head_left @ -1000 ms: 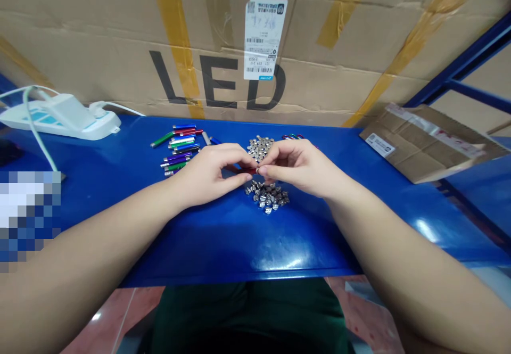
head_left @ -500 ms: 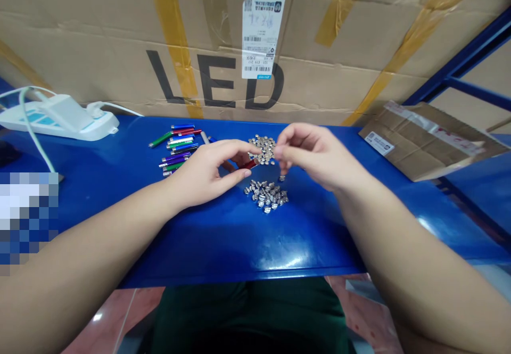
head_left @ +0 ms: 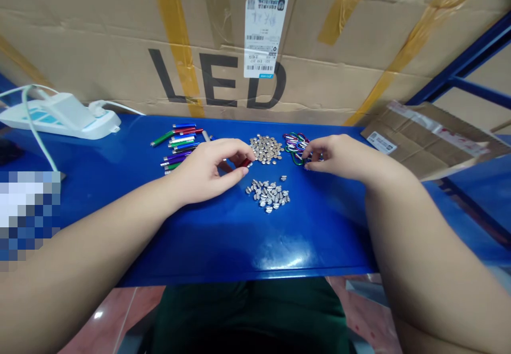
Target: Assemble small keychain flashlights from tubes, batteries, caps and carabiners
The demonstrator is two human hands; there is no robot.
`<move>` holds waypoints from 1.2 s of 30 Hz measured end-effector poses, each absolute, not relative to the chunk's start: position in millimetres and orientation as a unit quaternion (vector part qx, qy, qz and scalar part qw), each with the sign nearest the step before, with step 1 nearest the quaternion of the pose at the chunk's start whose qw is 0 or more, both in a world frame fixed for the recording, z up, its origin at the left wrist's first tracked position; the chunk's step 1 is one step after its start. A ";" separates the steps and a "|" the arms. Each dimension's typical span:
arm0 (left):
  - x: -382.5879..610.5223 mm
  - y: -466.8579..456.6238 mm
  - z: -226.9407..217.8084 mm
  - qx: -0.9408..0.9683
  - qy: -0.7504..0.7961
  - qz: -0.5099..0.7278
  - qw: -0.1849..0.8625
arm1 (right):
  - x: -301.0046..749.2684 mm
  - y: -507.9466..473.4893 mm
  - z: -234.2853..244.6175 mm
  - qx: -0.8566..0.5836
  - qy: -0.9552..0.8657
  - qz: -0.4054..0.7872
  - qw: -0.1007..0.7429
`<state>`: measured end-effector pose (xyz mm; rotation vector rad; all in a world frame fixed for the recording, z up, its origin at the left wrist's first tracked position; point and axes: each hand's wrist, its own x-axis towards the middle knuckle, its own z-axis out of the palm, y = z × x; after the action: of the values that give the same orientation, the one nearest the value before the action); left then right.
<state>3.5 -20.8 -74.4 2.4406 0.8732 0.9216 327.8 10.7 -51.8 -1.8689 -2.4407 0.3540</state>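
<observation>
My left hand point(head_left: 217, 170) is closed around a red metal tube point(head_left: 246, 163), whose end shows between thumb and fingers. On the right, my right hand point(head_left: 329, 154) reaches to a pile of coloured carabiners point(head_left: 294, 142), its thumb and fingertips apart at the pile's near right edge. Button cells point(head_left: 266, 149) lie heaped between the two hands. Closer to me is a heap of small silver metal caps point(head_left: 271, 197), with one single cap point(head_left: 283, 178) lying apart just above it. Behind my left hand rest several coloured metal tubes point(head_left: 179, 142), partly covered by it.
A large cardboard box point(head_left: 120, 34) stands along the back of the blue table point(head_left: 223, 247). A white power strip point(head_left: 96, 126) with cables sits at the back left. At the right is a smaller cardboard box point(head_left: 431, 136) beside a blue metal frame point(head_left: 479, 90).
My right hand has moved right, from above the button cells to the carabiners, which now show. A silver cap near its fingertips lies on the table. My left hand keeps the red tube.
</observation>
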 end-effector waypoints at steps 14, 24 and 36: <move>3.8 -22.6 -73.8 0.870 0.308 0.330 0.201 | 303.7 8.0 -63.2 -0.453 -0.858 0.196 0.140; 2.9 -20.9 -79.4 0.859 0.322 0.326 0.228 | 290.6 -3.0 -61.4 -0.347 -0.891 0.263 0.131; 3.2 -20.6 -80.0 0.863 0.321 0.323 0.221 | 287.3 -5.6 -61.0 -0.325 -0.898 0.260 0.145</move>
<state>3.2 -20.6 -80.0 2.3853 0.8871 0.8919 287.3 -5.6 -61.0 -0.9364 -2.5863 0.7487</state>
